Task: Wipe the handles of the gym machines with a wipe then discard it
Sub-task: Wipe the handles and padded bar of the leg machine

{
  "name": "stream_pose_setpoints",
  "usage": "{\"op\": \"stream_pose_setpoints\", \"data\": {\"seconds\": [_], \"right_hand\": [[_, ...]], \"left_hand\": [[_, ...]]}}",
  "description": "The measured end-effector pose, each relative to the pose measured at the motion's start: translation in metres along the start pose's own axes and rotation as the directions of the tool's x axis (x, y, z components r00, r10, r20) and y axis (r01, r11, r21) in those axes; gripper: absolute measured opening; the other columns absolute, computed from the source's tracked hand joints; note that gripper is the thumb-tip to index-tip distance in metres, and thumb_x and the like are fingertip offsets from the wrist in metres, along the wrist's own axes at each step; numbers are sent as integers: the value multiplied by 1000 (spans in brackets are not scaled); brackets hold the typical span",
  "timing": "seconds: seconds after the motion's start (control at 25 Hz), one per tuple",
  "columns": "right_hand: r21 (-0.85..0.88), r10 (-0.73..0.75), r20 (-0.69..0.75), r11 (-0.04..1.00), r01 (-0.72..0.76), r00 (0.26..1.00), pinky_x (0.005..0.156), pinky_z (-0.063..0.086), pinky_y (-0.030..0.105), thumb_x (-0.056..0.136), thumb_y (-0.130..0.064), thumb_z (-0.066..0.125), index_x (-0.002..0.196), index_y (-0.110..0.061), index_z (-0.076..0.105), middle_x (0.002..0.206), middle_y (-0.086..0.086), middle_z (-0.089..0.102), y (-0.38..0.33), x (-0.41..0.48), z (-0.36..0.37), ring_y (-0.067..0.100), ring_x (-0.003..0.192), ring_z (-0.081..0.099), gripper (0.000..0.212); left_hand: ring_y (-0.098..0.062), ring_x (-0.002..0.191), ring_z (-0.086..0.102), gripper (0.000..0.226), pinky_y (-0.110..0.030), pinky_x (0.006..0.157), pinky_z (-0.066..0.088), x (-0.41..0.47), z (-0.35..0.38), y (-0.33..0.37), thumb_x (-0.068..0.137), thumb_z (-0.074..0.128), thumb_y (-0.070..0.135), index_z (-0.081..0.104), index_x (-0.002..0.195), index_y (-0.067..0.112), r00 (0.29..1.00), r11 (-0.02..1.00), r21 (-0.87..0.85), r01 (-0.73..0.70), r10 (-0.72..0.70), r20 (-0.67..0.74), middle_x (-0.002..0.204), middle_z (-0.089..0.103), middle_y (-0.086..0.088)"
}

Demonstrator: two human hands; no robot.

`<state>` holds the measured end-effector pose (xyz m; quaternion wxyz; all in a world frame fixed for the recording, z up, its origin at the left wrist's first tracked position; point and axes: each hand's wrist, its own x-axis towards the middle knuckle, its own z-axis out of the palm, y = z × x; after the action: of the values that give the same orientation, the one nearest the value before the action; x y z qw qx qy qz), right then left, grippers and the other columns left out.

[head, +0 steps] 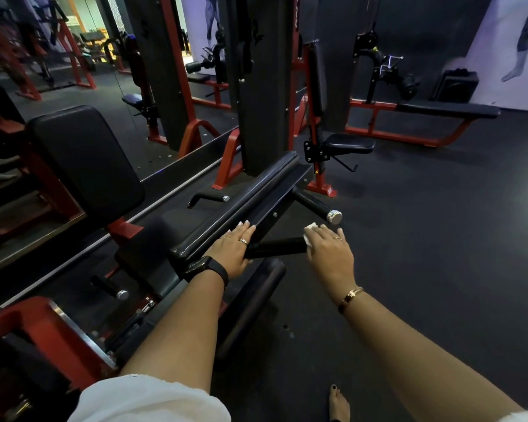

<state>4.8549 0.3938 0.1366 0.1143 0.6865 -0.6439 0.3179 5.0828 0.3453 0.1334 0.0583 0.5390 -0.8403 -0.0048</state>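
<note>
While the left hand [232,249] is resting flat, fingers open, on the pad [235,205], the right hand [328,248] is pressing the wipe [311,227] around the handle [276,247], whose length is running leftward from it.

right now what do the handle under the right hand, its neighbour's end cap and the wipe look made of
Handle: matte black, probably rubber or foam grip, no shine. End cap on the next handle: polished metal, bright reflections. Wipe under the right hand: thin white paper or cloth, crumpled.
</note>
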Motion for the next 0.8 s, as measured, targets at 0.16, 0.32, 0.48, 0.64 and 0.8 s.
{"op": "stream_pose_setpoints", "data": {"seconds": [0.16, 0.32, 0.48, 0.64, 0.8], "right_hand": [[401, 325, -48, 872, -279, 945, 83, 48, 31, 83, 0, 56, 117, -11, 66, 119, 5, 65, -11, -25, 0, 27, 105, 59, 37], [416, 310, 140, 843, -340, 940, 86, 44, 31, 92, -21, 52, 115, -11, 61, 116, 5, 59, -18, -4, 5, 23, 107, 53, 26], [520, 591, 333, 535, -666, 735, 68, 38, 29, 98, -30, 35, 99, -14, 63, 92, 5, 61, -5, 5, 9, 21, 83, 55, 33], [642, 664, 66, 543, -541, 745, 71, 36, 16, 94, -8, 44, 105, -6, 64, 98, 3, 60, -13, -21, 9, 14, 86, 53, 23], [699, 577, 213, 473, -536, 788, 80, 38, 17, 94, -11, 43, 99, -18, 63, 101, -6, 60, -17, 3, 4, 7, 93, 53, 22]], "left_hand": [[-15, 148, 5, 83, -31, 119, 7, 0, 1, 0, 90, 62, 29, 8, 153, 19, 1000, 1000, -20, 4, -3, 12, 161, 5, -1], [-14, 147, 6, 83, -30, 119, 7, 1, 1, -1, 89, 63, 29, 10, 153, 20, 1000, 999, -36, 7, -7, 8, 161, 6, 0], [-14, 147, 7, 83, -30, 118, 7, 0, 1, -2, 89, 63, 28, 10, 153, 20, 1000, 1000, -21, 5, -5, 5, 161, 7, 0], [-14, 147, 7, 84, -29, 117, 5, 2, 1, -3, 89, 63, 29, 9, 153, 21, 1000, 1000, -24, 0, 1, 9, 161, 7, 0], [-15, 147, 7, 84, -30, 117, 6, 1, 1, -1, 89, 64, 28, 10, 153, 21, 1000, 1000, -24, 6, -6, 3, 161, 8, 0]]}}
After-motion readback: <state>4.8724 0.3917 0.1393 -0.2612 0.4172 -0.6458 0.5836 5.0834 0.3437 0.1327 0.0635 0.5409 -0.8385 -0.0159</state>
